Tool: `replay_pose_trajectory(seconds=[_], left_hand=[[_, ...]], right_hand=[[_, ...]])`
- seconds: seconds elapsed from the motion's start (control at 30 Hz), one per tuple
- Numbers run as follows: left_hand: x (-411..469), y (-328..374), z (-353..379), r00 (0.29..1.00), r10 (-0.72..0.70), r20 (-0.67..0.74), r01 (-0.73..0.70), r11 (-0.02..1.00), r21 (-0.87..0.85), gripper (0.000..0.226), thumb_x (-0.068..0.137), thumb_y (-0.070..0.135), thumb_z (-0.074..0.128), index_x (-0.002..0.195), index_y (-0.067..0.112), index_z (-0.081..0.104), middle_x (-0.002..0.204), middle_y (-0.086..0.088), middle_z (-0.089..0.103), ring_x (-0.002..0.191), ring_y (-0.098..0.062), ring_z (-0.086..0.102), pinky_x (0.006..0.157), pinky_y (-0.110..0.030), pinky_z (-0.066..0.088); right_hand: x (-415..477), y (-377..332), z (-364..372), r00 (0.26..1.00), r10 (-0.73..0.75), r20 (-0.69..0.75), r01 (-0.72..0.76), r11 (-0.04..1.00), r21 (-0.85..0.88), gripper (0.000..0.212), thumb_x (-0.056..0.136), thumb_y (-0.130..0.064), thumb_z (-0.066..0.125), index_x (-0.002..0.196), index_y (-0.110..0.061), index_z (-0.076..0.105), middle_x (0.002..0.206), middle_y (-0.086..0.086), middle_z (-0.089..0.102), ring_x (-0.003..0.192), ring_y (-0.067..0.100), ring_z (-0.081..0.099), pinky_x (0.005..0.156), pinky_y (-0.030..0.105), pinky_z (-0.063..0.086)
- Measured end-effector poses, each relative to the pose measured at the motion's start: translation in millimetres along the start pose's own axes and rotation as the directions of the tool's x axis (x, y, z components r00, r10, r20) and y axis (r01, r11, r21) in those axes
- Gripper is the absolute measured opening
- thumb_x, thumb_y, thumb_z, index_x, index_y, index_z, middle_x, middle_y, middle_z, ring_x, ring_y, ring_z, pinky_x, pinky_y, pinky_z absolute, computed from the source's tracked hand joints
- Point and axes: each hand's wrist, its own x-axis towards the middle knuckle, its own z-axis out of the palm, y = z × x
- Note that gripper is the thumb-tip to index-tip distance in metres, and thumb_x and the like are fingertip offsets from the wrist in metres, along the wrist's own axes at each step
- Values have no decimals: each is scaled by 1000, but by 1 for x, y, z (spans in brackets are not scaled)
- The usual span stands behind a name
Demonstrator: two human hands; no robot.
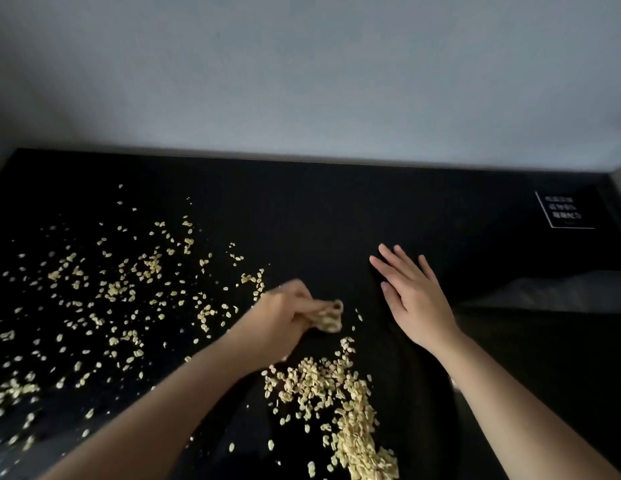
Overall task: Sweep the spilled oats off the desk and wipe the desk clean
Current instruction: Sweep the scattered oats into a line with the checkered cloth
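The black desk (337,209) runs the full width of the view, with its far edge against a pale wall (302,81). Loose oats (115,289) are scattered over the left half. They are thin towards the far left corner and thicker along the left edge and towards the near left corner, with small clusters among single flakes.

Right of this scatter, about midway between the far and near edges, is the left grip (285,313), a bare hand blurred by motion, its forearm reaching in from the near edge. Its fingers are curled in around a pale clump (331,315) that sticks out on its right side. The blur makes it impossible to tell whether the clump is a bunch of oats or a crumpled cloth. The hand is low over the desk, but whether it touches the surface cannot be told.

Just nearer than the clump, a dense heap of oats (340,403) stretches in a band down to the near edge at about the middle of the desk, with a few stray flakes around it.

Right of the heap, apart from it, is the right grip (413,303), also a bare hand. It is flat and palm down, with its fingers straight, slightly spread and pointing towards the far edge. It holds nothing and appears to rest on bare desk.

Near the far right corner lies a dark card (563,211) with a thin white border and white lettering too small to read. Along the right edge, nearer than the card, is a grey, soft-looking shape (551,296) that cannot be identified.
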Motion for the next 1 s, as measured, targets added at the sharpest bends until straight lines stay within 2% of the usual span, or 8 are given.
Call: replay_pose_trajectory(seconds=[0.13, 0.2, 0.33, 0.5, 0.63, 0.8, 0.9, 1.0], left_hand=[[46, 3, 11, 983, -25, -181, 46, 993, 113, 38, 94, 1, 52, 124, 22, 64, 104, 3, 52, 81, -9, 54, 73, -18, 48], [56, 8, 28, 990, 1, -142, 24, 984, 175, 42, 95, 1, 49, 127, 25, 62, 107, 1, 52, 85, -13, 55, 77, -28, 51], [38, 14, 52, 990, 129, -52, -109, 951, 288, 47, 89, -4, 52, 126, 23, 62, 105, -1, 52, 88, -15, 52, 76, -33, 53], [-10, 21, 69, 967, 239, 84, -253, 925, 285, 50, 84, -11, 55, 123, 18, 65, 102, -2, 54, 89, -15, 53, 72, -28, 51], [-36, 23, 69, 981, 163, 106, -176, 977, 123, 46, 88, -8, 53, 121, 20, 66, 101, 4, 52, 84, -8, 53, 71, -16, 45], [-48, 3, 20, 975, -4, -224, 17, 998, 55, 47, 86, -10, 56, 125, 16, 63, 99, 3, 51, 75, -7, 54, 64, -12, 44], [-37, -28, -25, 900, -112, -422, 139, 990, 34, 42, 88, -10, 54, 122, 12, 65, 100, 0, 54, 69, -7, 52, 63, -11, 46], [-18, -59, -65, 795, -196, -574, 280, 958, 62, 38, 90, -7, 52, 122, 10, 64, 101, -2, 53, 79, -11, 51, 69, -7, 42]], right_hand=[[-22, -2, 1, 998, 64, -26, -65, 997, -45, 46, 99, -23, 36, 145, -24, 40, 155, -3, 33, 147, 17, 22, 120, 49, 18], [-32, -4, 2, 994, 107, -34, -109, 992, -67, 46, 100, -24, 33, 146, -24, 39, 156, -2, 33, 147, 18, 21, 120, 50, 18], [-53, -6, 4, 990, 136, -30, -137, 988, -75, 49, 100, -31, 23, 147, -23, 37, 157, -1, 29, 148, 19, 17, 120, 48, 13], [-58, -11, 5, 988, 156, 0, -155, 983, -94, 51, 99, -18, 43, 149, -21, 34, 159, 3, 26, 149, 25, 13, 118, 55, 13], [-50, -27, 2, 988, 125, 90, -115, 987, -108, 52, 101, -23, 35, 152, -24, 27, 161, 2, 19, 150, 28, 7, 118, 54, 6], [-5, -50, 7, 978, 95, 187, -65, 985, -162, 53, 102, -38, 24, 153, -37, 8, 162, -9, 1, 149, 20, -7, 119, 52, -2], [32, -62, 17, 980, 62, 187, -24, 980, -198, 54, 100, -48, 15, 152, -39, 7, 162, -10, 0, 149, 20, -8, 119, 54, -2], [68, -74, 28, 982, 49, 182, -4, 971, -238, 54, 100, -53, 11, 152, -40, 7, 163, -8, 2, 150, 23, -4, 119, 56, 0]])
